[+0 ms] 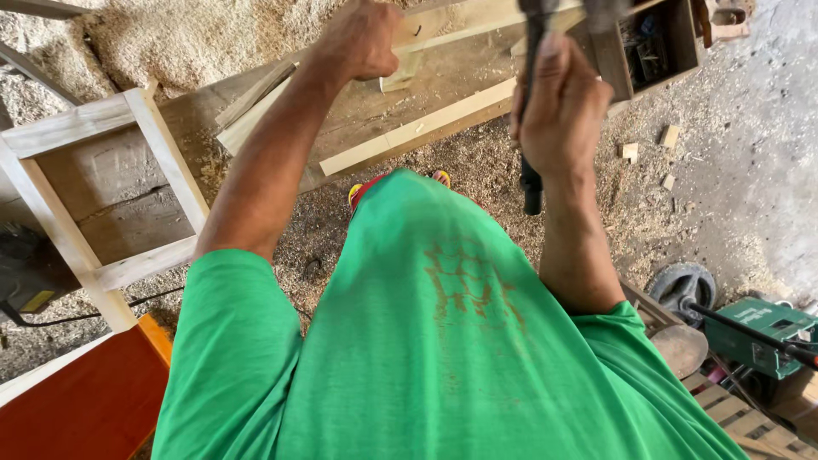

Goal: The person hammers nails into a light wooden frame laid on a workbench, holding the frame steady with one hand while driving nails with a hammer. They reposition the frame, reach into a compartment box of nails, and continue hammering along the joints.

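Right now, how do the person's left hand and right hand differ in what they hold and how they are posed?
The right hand is wrapped around a dark tool handle that sticks out below the fist; the left hand is closed over the wooden boards, and what it grips is hidden. The right hand is raised near the camera, thumb side up; the left hand reaches farther forward with the arm stretched out. Both hands are bare and closed.

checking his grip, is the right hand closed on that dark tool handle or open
Closed. The right hand is wrapped in a fist around the dark tool handle, which sticks out below it.
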Available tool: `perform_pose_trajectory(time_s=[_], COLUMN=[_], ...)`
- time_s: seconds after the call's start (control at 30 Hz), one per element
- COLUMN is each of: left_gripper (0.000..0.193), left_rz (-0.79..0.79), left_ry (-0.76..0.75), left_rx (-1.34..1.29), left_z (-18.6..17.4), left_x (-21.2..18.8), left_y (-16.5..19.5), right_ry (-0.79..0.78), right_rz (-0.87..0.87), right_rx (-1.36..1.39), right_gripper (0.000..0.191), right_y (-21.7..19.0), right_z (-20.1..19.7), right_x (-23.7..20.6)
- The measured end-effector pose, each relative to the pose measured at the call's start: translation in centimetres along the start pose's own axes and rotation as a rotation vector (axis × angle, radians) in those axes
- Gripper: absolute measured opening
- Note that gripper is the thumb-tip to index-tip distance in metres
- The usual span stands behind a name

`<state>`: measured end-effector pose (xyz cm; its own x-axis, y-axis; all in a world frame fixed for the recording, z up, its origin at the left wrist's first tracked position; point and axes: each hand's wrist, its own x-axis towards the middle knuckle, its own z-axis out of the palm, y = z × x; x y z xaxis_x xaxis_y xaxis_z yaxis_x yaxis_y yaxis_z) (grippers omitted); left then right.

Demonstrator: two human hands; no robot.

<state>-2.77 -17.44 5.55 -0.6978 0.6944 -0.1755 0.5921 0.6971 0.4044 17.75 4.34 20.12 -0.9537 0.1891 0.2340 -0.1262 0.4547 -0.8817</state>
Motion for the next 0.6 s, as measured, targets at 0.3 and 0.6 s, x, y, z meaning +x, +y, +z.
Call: perform_pose_trajectory(time_s=[0.3, 0.6], left_gripper=[0.053, 0.042], left_rz=[0.054, 0.077], left_ry=[0.009, 0.057], left_rx=[0.01, 0.091], left_z=[0.8, 1.8], left_x=[-0.2, -0.3], left_y=[-0.4, -1.4], right_ry=[0.012, -0.098], right_rz=[0.153, 0.147], right_rx=[-0.346, -0.297], right_gripper=[0.052, 0.051], right_y=[8.1, 9.5], right_z=[3.2, 3.3], right_x=[-1.6, -0.5])
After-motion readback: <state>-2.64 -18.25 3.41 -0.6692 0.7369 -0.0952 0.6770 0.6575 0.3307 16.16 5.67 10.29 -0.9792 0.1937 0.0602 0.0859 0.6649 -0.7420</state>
